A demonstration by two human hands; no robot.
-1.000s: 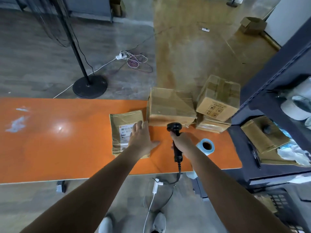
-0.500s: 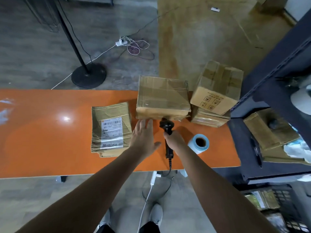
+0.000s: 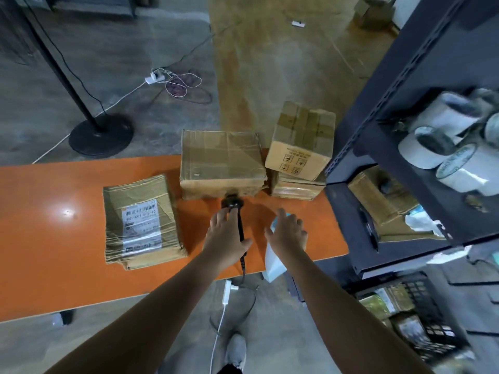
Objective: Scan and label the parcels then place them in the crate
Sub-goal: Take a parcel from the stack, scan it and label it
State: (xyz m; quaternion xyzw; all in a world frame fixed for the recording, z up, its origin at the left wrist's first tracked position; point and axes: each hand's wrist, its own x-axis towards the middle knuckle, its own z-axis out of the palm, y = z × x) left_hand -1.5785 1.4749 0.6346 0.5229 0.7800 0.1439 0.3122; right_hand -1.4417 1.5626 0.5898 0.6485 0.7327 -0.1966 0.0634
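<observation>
A long orange table (image 3: 54, 238) runs across the room. On its right stands a tall dark shelf (image 3: 405, 90) with white rolls of tape (image 3: 442, 136) on it.

A big brown box (image 3: 221, 160) sits at the far edge of the table. Right of it, a smaller box (image 3: 302, 141) rests tilted on top of a flat box (image 3: 294, 188). A flat brown parcel (image 3: 140, 220) lies to the left of the big box. It has a white label on top.

A black crate (image 3: 432, 314) sits low on the floor by the shelf, well apart from the parcels. It has some packets in it.

The left hand (image 3: 225, 234) lies on a black scanner (image 3: 232, 203). Its fingers reach along the handle and the thumb is on the other side. I cannot tell if it grips the scanner or just rests on it. The scanner's head is just beside the front of the big box.

The right hand (image 3: 289, 234) is open with its fingers spread. It is over a pale blue roll of labels (image 3: 275, 224). A white strip (image 3: 272, 261) hangs from the roll over the near edge of the table.
</observation>
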